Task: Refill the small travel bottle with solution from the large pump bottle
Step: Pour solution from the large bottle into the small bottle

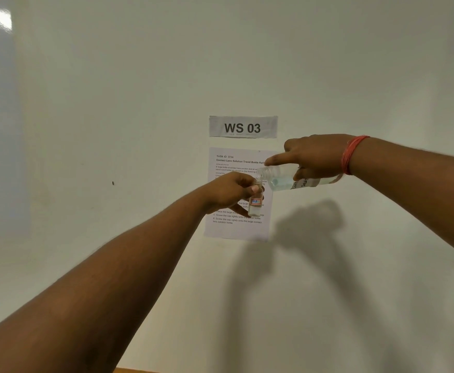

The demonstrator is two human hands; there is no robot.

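1. Left hand (231, 191) closed around small bottle (256, 203), thumb across the upper part near the neck, other fingers wrapped behind.
2. Small bottle held upright in the air, in front of the lower right part of the sheet (238, 193) taped to the wall (112, 117); clear body, a small label with a red border, a whitish band near the base.
3. Right hand (316, 156) closed around large bottle (287, 180), forefinger stretched along the top toward the neck, remaining fingers curled under the body.
4. Large bottle tipped nearly level, just right of the sheet's right edge, open mouth pointing left and sitting directly above the mouth of the small bottle; touching or a slight gap, cannot tell.
5. Clear liquid with a faint blue tint pooled in the lower side of the large bottle near its neck; handwritten dark lettering on a pale label further back, partly hidden by fingers.
6. Red band (351, 154) around the right wrist, well right of the sheet.
7. Sign (243, 127) reading "WS 03" just above the sheet.
8. Printed text on the sheet, heading partly legible as "Contact Lens Solution Travel Bottle Refill".
9. Shadows of both arms and bottles cast on the wall below and right of the sheet.
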